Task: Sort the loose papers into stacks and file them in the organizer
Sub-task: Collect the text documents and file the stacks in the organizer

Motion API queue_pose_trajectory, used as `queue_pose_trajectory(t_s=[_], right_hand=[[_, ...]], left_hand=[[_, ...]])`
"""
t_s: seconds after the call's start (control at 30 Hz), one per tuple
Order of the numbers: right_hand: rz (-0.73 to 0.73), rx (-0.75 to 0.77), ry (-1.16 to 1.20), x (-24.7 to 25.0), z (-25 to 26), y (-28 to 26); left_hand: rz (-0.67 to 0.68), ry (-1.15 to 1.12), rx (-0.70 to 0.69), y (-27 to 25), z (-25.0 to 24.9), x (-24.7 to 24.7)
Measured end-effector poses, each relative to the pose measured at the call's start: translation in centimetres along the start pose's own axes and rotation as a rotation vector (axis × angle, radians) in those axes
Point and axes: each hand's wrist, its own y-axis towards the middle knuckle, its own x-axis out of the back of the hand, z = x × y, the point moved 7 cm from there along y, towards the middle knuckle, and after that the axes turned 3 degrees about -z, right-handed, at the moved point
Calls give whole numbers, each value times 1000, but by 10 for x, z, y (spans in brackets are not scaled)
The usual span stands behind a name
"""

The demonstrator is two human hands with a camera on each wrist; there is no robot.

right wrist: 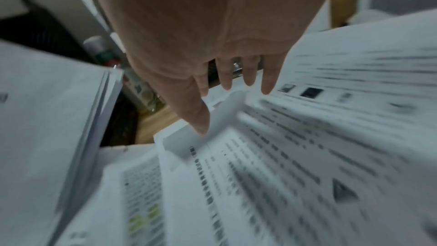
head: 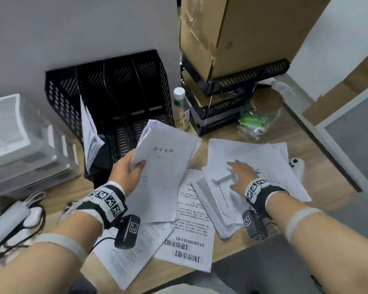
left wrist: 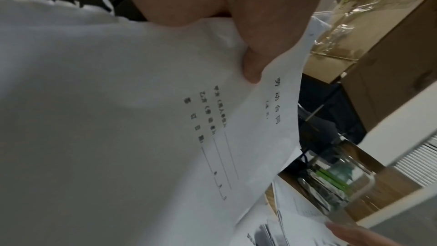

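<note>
Holding a sheaf of white sheets (head: 164, 164) by its near-left edge, the left hand (head: 125, 168) has thumb and fingers curled round the paper, which rises tilted above the desk (head: 306, 132) in front of the black mesh organizer (head: 115, 98). The right hand (head: 240, 177) lies spread, fingers straight and apart, on the heap of loose papers (head: 263, 166) to the right; in the right wrist view the thumb touches a curled-up white edge there (right wrist: 212, 119). Risk, as a judgement: the sheaf is pinched at one side only, so its free far corner may sag, fan out or shed sheets as it is carried toward a slot; the slot dividers stand close together, and a bent leading edge could catch on one and crumple. Sliding the flat right hand over the heap may drag several unlike sheets together and mix the kinds, or push pages over the near desk edge, where some printed pages (head: 185, 236) already overhang. The plastic bottle (head: 181, 109) and glass jar (head: 257, 117) beside the organizer could be knocked by a wide swing. Appearance: the held top sheet is a sparsely printed title page with a centred heading; the heap is thin, limp office paper, densely printed, overlapping at varied angles, some edges curled. One batch of papers (head: 89, 132) already stands leaning in the leftmost compartment.
</note>
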Motion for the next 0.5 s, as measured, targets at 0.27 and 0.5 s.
queue_pose_trajectory(t_s=[0.27,0.5], right_hand=[[-7,82,-271,4,-5,62],[-58,27,65,41,-3,117]], left_hand=[[-48,-23,147,12,7,-22],[-59,-52,214,23,8,-36]])
